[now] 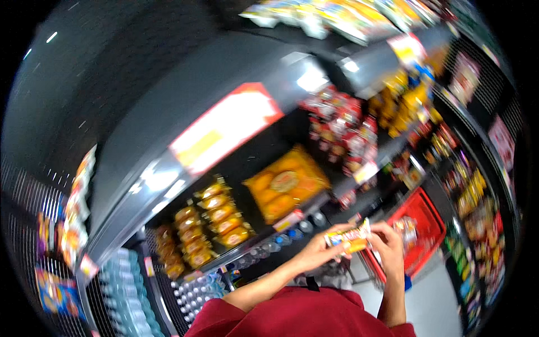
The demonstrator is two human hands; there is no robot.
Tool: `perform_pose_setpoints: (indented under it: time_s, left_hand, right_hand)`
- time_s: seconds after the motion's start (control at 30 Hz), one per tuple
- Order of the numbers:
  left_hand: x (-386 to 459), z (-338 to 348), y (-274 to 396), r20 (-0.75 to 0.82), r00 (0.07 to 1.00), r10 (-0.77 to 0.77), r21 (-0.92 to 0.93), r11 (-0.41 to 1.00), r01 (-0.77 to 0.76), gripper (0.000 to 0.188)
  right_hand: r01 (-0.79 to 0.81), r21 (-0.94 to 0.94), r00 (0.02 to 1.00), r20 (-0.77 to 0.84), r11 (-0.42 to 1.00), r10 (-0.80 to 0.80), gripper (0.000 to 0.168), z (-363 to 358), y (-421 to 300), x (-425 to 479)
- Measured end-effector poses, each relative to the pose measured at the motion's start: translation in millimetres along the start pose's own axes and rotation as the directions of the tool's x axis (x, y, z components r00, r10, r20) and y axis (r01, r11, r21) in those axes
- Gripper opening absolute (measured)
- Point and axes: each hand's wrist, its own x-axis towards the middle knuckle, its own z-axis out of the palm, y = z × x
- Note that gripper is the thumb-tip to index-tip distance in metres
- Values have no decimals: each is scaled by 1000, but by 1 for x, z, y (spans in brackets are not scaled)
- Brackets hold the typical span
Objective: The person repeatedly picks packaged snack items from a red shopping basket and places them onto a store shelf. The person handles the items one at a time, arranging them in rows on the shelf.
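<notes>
Between my two hands is a small wrapped snack packet [350,238], white and yellow-orange with print blurred by motion. My left hand [321,249] grips its left end, thumb across the front. At the opposite end, the fingers of my right hand [385,240] pinch the wrapper's edge. The packet is held in front of the shelf edge, above and left of a red shopping basket [436,225]. Inside that basket lies a clear-wrapped item [407,231], too blurred to name. Whether the packet's wrapper is sealed or torn cannot be made out.
Ahead are shelves with a large pack of yellow buns [288,183], rows of wrapped small cakes [223,215] and red snack packets [341,126]. A price sign [227,126] juts from the upper shelf edge. Bottled water [128,290] stands low left. More snack shelves [476,198] line the right.
</notes>
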Motion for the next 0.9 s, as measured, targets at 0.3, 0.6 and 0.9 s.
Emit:
perform_pose_setpoints:
  time_s: [0.3, 0.6, 0.9]
  left_hand:
    - [-114, 1, 74, -240, 818, 523, 598, 743, -300, 60]
    - [-239, 32, 166, -165, 338, 927, 934, 257, -247, 40]
    - [-316, 12, 291, 163, 41, 986, 983, -166, 76, 23]
  right_hand:
    - [328, -30, 942, 91, 944, -324, 6, 90, -74, 12]
    - [878, 48, 449, 263, 477, -854, 20, 151, -199, 18]
    - [862, 259, 337, 349, 436, -874, 12, 239, -341, 31]
